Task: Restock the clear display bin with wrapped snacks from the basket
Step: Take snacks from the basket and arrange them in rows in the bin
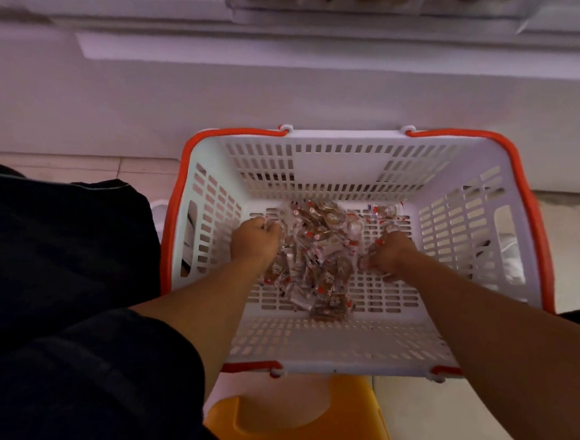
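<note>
Both hands are reaching down into the white basket [459,238] with the orange rim, and they are digging into the pile of wrapped snacks [317,252] lying on its bottom. The left hand [254,239] is curling its fingers into the left side of the pile and seems to be grabbing some snacks. The right hand [389,256] is doing the same on the right side, with wrappers poking out around its fingers. Many snacks are still sitting in the basket, so I think the job is far from finished: these handfuls still need lifting out and dropping into the clear display bin [376,0]. That bin is showing only as a blurry strip at the far top edge, so I cannot tell how full it is getting. The basket is sitting low, close against a plain white shelf front [290,92]. Pale floor tiles [79,164] are peeking out on the left, and a yellow plastic stool [305,427] is standing near, just under the basket. The light is looking dim and a little purple.
</note>
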`<state>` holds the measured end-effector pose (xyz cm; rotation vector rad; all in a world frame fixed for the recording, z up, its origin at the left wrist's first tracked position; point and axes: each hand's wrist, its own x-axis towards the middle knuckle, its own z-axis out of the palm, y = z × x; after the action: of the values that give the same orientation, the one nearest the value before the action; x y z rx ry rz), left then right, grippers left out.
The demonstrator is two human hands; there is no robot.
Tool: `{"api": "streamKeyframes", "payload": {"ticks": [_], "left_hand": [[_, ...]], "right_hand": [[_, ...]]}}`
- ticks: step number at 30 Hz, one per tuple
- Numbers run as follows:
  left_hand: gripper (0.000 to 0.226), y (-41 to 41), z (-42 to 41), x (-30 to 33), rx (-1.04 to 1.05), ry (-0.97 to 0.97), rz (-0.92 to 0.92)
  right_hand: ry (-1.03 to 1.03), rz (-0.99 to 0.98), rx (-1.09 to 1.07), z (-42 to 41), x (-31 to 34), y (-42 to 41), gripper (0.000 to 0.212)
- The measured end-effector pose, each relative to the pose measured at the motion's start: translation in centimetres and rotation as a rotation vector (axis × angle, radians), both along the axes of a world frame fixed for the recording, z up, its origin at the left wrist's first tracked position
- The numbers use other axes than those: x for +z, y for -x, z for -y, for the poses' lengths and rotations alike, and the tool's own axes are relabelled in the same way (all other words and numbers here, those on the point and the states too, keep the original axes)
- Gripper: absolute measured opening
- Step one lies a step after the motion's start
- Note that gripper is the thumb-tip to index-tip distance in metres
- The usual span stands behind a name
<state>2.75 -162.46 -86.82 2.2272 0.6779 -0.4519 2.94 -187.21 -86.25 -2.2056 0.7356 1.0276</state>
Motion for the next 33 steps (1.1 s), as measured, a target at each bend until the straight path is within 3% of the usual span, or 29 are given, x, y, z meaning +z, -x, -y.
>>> {"api": "streamKeyframes", "payload": {"ticks": [3, 5, 8, 10, 12, 14, 17, 21, 23, 25, 33], "left_hand": [[0.022, -0.8, 0.1, 3.6, -0.124, 0.188, -0.117], [0.018, -2.2, 1.0, 7.5, -0.324, 0.305, -0.18], [0.017, -5.1, 2.7, 14.6, -0.63, 0.342, -0.116], [0.008, -6.7, 3.3, 19.9, -0.739, 0.402, -0.081], [0.034, -8.0, 3.5, 25.2, -0.824, 0.428, -0.056], [0.041, -8.6, 3.3, 30.4, -0.874, 0.417, 0.017], [0.023, -8.3, 2.2, 36.4, -0.875, 0.477, 0.14], [0.005, -7.0, 1.4, 39.2, -0.695, 0.766, 0.206], [0.015, -6.8, 2.1, 39.5, -0.537, 0.938, 0.156], [0.01, -6.5, 2.9, 39.8, -0.471, 1.055, 0.082], [0.042, -6.9, 3.5, 39.9, -0.516, 1.236, -0.177]], "right_hand": [[-0.22, 0.041, -0.129, 0.5, 3.6, -0.7, 0.018], [-0.346, 0.025, -0.049, 1.1, 7.3, -2.1, 0.022], [-0.557, -0.073, 0.109, 2.8, 14.3, -4.7, 0.033], [-0.556, -0.076, 0.282, 3.7, 19.7, -6.2, 0.035], [-0.55, -0.03, 0.396, 4.3, 25.2, -7.2, 0.032], [-0.562, 0.041, 0.488, 4.5, 30.6, -7.4, 0.024], [-0.659, 0.211, 0.505, 4.7, 37.1, -6.5, 0.027], [-1.042, 0.403, 0.255, 4.1, 40.1, -4.7, 0.034], [-1.138, 0.492, 0.14, 3.0, 40.0, -4.6, 0.036], [-1.178, 0.564, 0.029, 1.8, 39.6, -4.7, 0.034], [-1.108, 0.843, -0.064, 0.1, 39.3, -5.0, 0.049]]}}
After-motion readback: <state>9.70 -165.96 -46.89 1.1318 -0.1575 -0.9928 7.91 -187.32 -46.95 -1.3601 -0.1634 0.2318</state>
